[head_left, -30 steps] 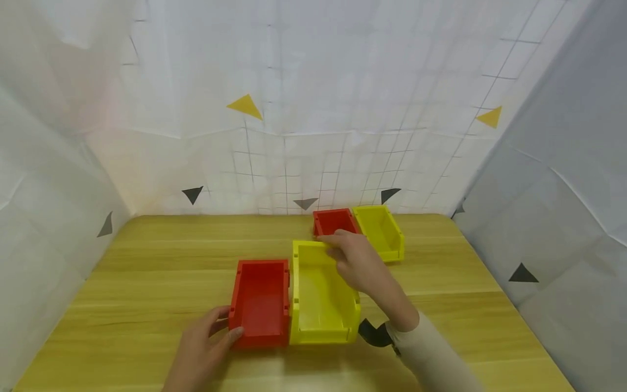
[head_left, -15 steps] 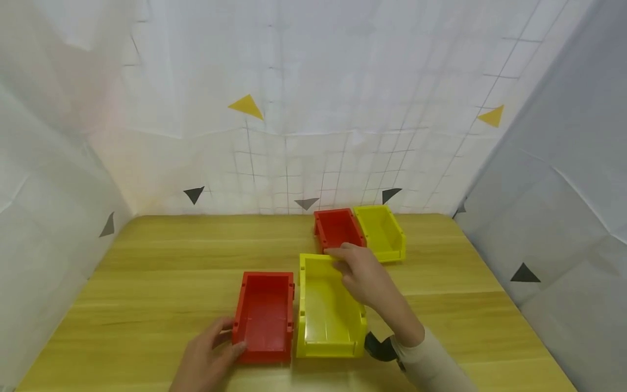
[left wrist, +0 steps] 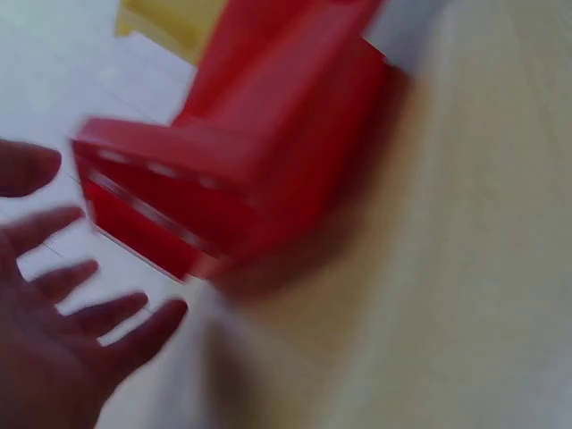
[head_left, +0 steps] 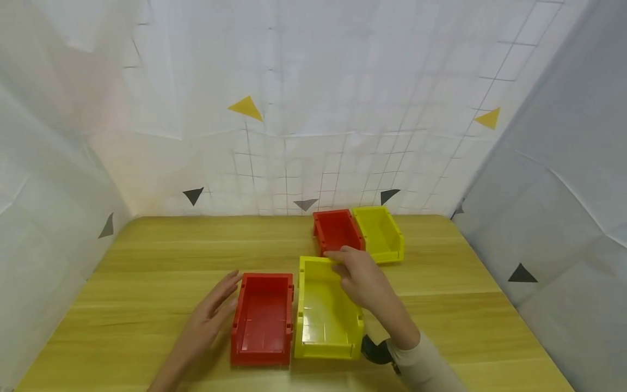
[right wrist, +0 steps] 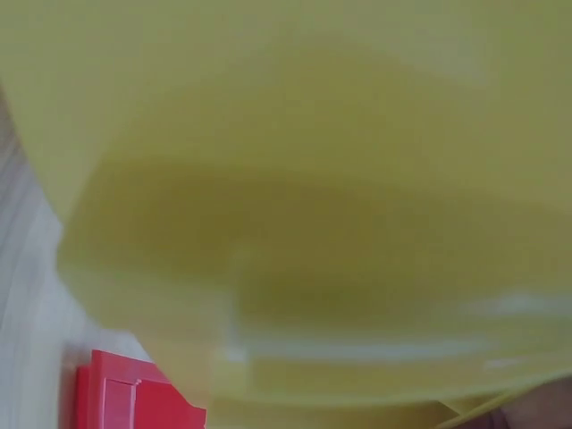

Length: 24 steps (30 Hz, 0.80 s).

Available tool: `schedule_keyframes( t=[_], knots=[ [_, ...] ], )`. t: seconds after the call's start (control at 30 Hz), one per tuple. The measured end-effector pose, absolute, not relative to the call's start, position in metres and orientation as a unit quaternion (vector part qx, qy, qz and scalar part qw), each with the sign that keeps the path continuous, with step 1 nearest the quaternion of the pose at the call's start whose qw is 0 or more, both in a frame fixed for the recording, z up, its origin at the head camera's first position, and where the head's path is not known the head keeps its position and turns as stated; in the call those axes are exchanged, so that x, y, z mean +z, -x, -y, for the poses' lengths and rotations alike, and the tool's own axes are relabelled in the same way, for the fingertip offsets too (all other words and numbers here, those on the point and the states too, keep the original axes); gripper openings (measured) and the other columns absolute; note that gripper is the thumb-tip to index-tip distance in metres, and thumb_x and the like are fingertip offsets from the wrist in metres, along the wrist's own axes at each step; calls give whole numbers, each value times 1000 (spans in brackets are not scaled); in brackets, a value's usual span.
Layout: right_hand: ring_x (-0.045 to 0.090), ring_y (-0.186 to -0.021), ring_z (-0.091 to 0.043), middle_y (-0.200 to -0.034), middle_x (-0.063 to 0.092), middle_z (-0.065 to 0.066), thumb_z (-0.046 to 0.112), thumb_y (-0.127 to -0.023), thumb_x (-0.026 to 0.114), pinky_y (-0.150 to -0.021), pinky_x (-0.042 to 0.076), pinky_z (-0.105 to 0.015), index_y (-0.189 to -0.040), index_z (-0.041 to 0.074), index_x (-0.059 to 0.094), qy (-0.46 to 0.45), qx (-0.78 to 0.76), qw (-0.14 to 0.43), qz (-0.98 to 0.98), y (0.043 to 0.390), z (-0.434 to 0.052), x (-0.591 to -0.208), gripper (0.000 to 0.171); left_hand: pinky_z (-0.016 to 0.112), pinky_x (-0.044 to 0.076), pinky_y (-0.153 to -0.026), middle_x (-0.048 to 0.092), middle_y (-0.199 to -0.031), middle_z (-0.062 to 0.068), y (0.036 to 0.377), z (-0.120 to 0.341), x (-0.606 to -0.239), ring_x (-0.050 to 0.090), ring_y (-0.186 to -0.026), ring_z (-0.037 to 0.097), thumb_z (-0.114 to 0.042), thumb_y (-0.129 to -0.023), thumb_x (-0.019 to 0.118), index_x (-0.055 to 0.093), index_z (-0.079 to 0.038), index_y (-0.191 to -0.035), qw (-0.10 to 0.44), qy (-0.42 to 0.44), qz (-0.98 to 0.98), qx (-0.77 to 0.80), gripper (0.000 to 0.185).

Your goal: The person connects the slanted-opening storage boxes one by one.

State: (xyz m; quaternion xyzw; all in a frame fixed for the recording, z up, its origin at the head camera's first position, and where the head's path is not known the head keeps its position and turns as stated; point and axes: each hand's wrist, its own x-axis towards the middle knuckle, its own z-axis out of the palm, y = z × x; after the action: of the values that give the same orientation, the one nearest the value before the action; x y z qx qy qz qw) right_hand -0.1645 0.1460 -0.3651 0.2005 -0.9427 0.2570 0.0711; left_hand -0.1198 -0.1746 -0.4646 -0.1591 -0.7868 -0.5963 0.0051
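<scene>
The left hand [head_left: 198, 324] is just left of the near left storage bin [head_left: 259, 358], beside its wall. On that bin's other side, across a narrow gap, is the near right storage bin [head_left: 327, 351], with the right hand [head_left: 367, 283] at its far right corner, fingers over the back rim. Just beyond those fingers stands the far left storage bin [head_left: 334, 226]; close along its right side, behind the right hand, is the far right storage bin [head_left: 385, 256]. The table [head_left: 161, 256] spreads beneath both hands and the bins. Beyond it hangs the back sheet [head_left: 196, 65].
</scene>
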Motion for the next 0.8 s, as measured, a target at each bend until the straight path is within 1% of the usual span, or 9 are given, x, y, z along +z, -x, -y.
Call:
schedule_keyframes(
  t=[0.1,0.17,0.27,0.37,0.5,0.7,0.8],
  knots=[
    [48,-71,-12,-86,59,8,0,-84,63,-64,45,-22,-116,14,67,-201,254,73,943,165,-145,-368,35,42,43,-91,19,-153,-8,124,174,-478,27,-134,28,-17,-99,44,34,-24,-146,-41,173,738,-651,48],
    [47,-71,-13,-85,58,8,-1,-84,63,-63,45,-23,-116,12,67,-205,254,75,942,166,-144,-369,34,39,47,-86,18,-153,-9,124,172,-483,29,-133,28,-18,-99,46,34,-25,-146,-52,160,731,-662,49],
    [47,-70,-14,-84,58,7,-1,-84,63,-62,45,-24,-115,10,67,-210,258,75,940,167,-143,-370,33,37,50,-82,24,-150,-11,122,169,-486,34,-131,29,-21,-96,52,36,-30,-144,-41,134,747,-650,52],
    [47,-70,-14,-84,58,7,-1,-84,63,-62,45,-24,-115,10,68,-210,255,74,941,168,-142,-370,33,35,51,-78,33,-146,-11,120,166,-486,39,-128,27,-25,-94,57,38,-34,-142,-35,106,760,-640,52],
    [47,-70,-14,-84,58,7,-2,-84,64,-62,45,-24,-115,9,68,-213,252,76,941,169,-140,-371,33,34,51,-78,39,-142,-6,118,164,-484,41,-126,27,-25,-94,57,40,-33,-141,-26,101,764,-637,51],
    [48,-72,-14,-85,59,6,-2,-84,64,-64,45,-24,-115,10,68,-213,255,70,940,173,-140,-375,34,30,49,-83,38,-143,-8,120,164,-485,40,-127,24,-24,-95,54,37,-30,-143,-7,128,776,-617,51],
    [49,-72,-13,-88,61,5,-3,-84,63,-65,46,-24,-115,11,68,-214,261,63,939,174,-140,-377,34,31,49,-83,37,-145,-6,120,165,-487,40,-127,25,-24,-96,53,36,-28,-145,-1,142,780,-610,52]
  ],
)
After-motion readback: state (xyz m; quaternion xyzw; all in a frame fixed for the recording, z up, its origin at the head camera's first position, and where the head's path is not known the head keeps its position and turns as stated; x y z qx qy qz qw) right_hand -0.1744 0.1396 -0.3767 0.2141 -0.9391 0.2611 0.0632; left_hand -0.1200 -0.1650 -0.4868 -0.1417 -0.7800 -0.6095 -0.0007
